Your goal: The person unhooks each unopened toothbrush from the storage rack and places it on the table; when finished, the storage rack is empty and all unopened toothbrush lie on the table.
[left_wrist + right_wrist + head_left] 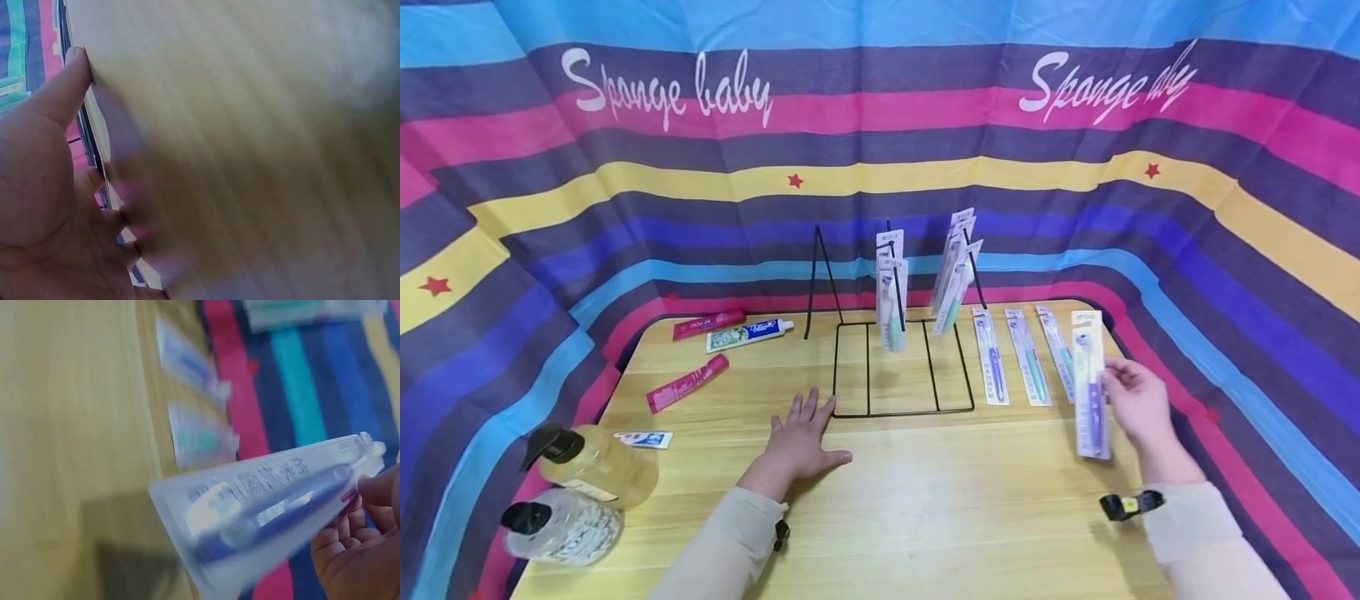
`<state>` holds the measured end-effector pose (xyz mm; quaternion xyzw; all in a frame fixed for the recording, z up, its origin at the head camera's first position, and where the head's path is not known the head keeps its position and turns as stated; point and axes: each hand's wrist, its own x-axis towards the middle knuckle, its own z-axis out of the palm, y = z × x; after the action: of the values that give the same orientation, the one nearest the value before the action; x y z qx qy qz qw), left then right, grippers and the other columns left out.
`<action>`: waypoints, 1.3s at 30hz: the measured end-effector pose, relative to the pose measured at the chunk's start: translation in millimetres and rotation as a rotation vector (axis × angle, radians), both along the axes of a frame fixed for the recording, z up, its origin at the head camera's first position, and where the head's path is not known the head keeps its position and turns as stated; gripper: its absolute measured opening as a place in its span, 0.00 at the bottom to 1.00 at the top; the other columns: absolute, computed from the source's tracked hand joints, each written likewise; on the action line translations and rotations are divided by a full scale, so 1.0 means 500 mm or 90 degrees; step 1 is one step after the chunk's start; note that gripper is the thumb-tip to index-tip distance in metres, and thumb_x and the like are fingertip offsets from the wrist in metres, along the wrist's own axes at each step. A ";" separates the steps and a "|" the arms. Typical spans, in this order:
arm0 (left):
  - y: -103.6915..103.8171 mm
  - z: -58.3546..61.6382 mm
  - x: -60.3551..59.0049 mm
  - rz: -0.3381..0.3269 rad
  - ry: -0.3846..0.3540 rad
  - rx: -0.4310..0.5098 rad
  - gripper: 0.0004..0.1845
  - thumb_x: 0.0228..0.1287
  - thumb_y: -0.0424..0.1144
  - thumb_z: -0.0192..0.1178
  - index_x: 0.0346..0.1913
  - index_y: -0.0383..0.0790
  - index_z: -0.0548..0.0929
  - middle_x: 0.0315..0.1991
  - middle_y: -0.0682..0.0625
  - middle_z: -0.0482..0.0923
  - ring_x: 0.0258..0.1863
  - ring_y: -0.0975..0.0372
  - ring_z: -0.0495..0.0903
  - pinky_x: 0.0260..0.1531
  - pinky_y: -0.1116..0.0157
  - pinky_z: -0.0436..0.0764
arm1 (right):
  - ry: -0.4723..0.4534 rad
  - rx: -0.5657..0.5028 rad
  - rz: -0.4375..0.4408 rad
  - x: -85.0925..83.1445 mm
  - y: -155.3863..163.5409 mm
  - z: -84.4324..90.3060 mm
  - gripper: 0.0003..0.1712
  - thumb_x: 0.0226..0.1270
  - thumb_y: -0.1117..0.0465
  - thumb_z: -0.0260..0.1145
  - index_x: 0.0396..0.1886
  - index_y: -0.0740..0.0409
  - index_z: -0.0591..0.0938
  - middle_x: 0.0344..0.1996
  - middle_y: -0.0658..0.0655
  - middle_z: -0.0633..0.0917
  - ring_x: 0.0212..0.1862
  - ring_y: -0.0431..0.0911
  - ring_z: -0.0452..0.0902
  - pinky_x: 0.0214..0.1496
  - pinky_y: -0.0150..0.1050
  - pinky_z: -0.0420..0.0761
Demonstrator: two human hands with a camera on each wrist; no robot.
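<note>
My right hand (1138,404) pinches the edge of a packaged purple toothbrush (1091,392), held above the table's right side. The right wrist view shows this toothbrush package (262,512) close up, tilted, with thumb and fingers at one end. Flat on the wood, my left hand (801,437) has its fingers spread, beside the front left corner of a black wire rack (902,414). Packaged toothbrushes (892,308) hang on the rack's middle prong, and more packaged toothbrushes (955,275) on its right one. Three packages lie right of the rack, including a purple toothbrush (992,358) and a teal toothbrush (1028,358).
Toothpaste tubes, among them a blue and green tube (748,334) and a pink tube (687,383), lie on the left. Two pump bottles, one amber (610,467) and one clear (572,529), stand at the front left. A striped cloth (880,108) surrounds the wooden table (955,508).
</note>
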<state>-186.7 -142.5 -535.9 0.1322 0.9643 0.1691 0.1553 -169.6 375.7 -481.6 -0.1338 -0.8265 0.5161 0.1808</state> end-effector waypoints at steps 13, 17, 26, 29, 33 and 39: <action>-0.005 0.002 -0.001 0.000 0.007 0.003 0.58 0.62 0.71 0.68 0.87 0.50 0.55 0.87 0.40 0.38 0.84 0.39 0.37 0.73 0.25 0.41 | -0.154 0.231 -0.030 -0.165 0.141 -0.048 0.24 0.72 0.69 0.53 0.62 0.79 0.80 0.48 0.75 0.85 0.45 0.51 0.80 0.46 0.39 0.82; -0.005 0.005 0.003 -0.003 0.010 0.008 0.57 0.61 0.70 0.69 0.86 0.49 0.57 0.87 0.39 0.40 0.84 0.39 0.38 0.72 0.24 0.42 | -0.185 0.261 -0.031 -0.192 0.142 -0.055 0.27 0.69 0.68 0.49 0.60 0.80 0.80 0.54 0.79 0.83 0.58 0.70 0.77 0.63 0.63 0.76; -0.005 0.002 0.007 0.000 0.018 0.005 0.57 0.61 0.70 0.69 0.86 0.49 0.56 0.87 0.39 0.39 0.84 0.39 0.38 0.73 0.26 0.41 | -0.210 0.305 -0.057 -0.226 0.148 -0.054 0.27 0.61 0.69 0.49 0.55 0.79 0.82 0.56 0.79 0.82 0.61 0.75 0.74 0.68 0.64 0.72; -0.004 -0.001 0.006 0.001 0.018 0.002 0.58 0.61 0.71 0.69 0.86 0.51 0.55 0.87 0.41 0.38 0.84 0.40 0.37 0.74 0.26 0.41 | -0.223 0.313 -0.053 -0.232 0.152 -0.060 0.26 0.62 0.68 0.51 0.55 0.80 0.82 0.55 0.79 0.82 0.60 0.75 0.75 0.67 0.64 0.72; -0.006 -0.005 0.005 0.007 0.015 0.005 0.58 0.61 0.71 0.69 0.87 0.52 0.55 0.87 0.42 0.37 0.84 0.41 0.36 0.74 0.27 0.40 | -0.237 0.308 -0.058 -0.241 0.155 -0.069 0.26 0.63 0.67 0.52 0.55 0.79 0.82 0.55 0.79 0.83 0.59 0.74 0.76 0.67 0.63 0.73; -0.003 0.002 0.008 0.004 0.015 0.010 0.57 0.61 0.70 0.69 0.86 0.49 0.56 0.87 0.40 0.39 0.84 0.39 0.38 0.74 0.27 0.41 | -0.252 0.262 -0.070 -0.242 0.150 -0.059 0.28 0.70 0.64 0.50 0.62 0.78 0.80 0.61 0.78 0.80 0.64 0.73 0.73 0.70 0.63 0.72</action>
<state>-182.9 -144.0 -535.0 0.1321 0.9651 0.1755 0.1424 -290.6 450.8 -511.0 -0.2367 -0.9245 0.2910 0.0671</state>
